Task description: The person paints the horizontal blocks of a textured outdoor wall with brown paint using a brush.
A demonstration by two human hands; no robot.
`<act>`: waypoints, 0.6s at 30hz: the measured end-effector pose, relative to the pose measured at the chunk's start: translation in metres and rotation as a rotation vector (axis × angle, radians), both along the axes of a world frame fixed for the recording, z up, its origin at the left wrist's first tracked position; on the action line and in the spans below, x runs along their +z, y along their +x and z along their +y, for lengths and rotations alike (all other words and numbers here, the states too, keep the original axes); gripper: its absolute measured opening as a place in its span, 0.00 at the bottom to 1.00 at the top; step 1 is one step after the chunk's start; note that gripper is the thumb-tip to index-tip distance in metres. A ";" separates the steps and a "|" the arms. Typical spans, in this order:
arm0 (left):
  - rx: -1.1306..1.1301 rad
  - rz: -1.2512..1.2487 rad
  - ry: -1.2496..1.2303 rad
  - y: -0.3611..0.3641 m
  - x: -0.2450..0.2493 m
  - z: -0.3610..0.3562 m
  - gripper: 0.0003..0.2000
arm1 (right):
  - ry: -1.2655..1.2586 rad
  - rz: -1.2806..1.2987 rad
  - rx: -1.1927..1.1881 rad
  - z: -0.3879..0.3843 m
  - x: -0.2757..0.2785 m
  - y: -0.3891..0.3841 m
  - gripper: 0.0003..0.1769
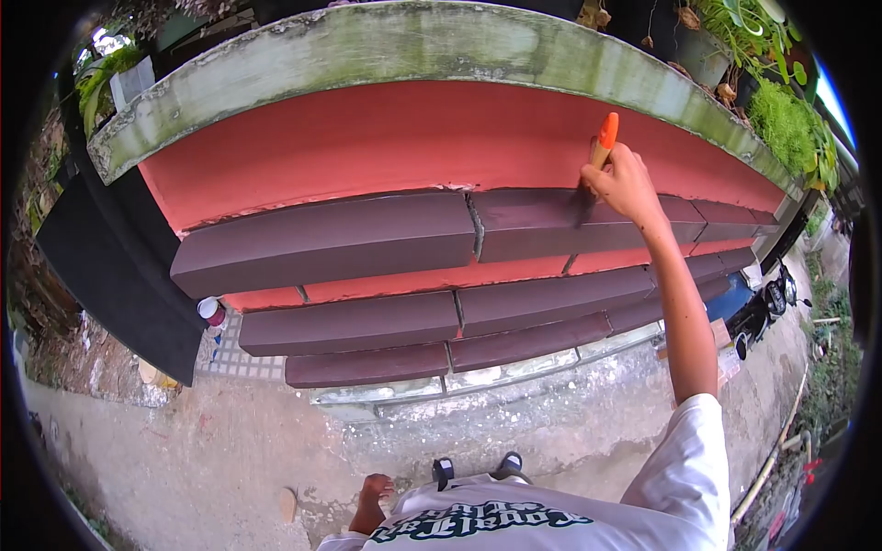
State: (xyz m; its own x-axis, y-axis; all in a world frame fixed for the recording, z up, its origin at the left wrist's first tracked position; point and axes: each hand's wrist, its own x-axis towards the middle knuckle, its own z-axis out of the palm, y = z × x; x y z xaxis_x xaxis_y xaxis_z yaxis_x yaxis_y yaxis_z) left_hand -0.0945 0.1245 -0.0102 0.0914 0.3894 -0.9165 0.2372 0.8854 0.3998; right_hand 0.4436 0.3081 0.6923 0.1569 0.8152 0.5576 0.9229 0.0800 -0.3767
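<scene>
My right hand is closed around a paintbrush with an orange-tipped wooden handle. Its dark, blurred bristles point down onto a purple-brown ledge block in the upper row of the wall. Above that block runs a red-painted wall band. My left hand hangs low at my side, away from the wall. Its small visible fingers look loosely apart, and I see nothing in them.
A mossy concrete rim with potted plants tops the wall. A paint can stands at the left on tiles. Dark panels lean nearby. A motorcycle is at the right. Concrete ground lies below.
</scene>
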 end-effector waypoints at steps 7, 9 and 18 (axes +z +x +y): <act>0.004 0.026 -0.006 0.001 0.002 -0.005 0.12 | 0.101 -0.215 0.036 0.019 -0.008 -0.086 0.15; 0.010 0.019 -0.030 0.001 -0.004 -0.006 0.12 | 0.062 -0.109 0.097 0.023 -0.004 -0.106 0.14; -0.008 0.034 -0.073 0.005 0.005 -0.012 0.12 | 0.058 0.198 0.196 0.031 -0.017 -0.076 0.16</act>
State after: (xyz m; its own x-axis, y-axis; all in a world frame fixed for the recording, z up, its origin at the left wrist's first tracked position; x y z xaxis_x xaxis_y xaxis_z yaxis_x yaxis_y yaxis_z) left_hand -0.0900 0.1121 -0.0052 0.0629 0.3204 -0.9452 0.2568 0.9100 0.3256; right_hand 0.3680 0.3393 0.6749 0.1096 0.8084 0.5783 0.7966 0.2766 -0.5376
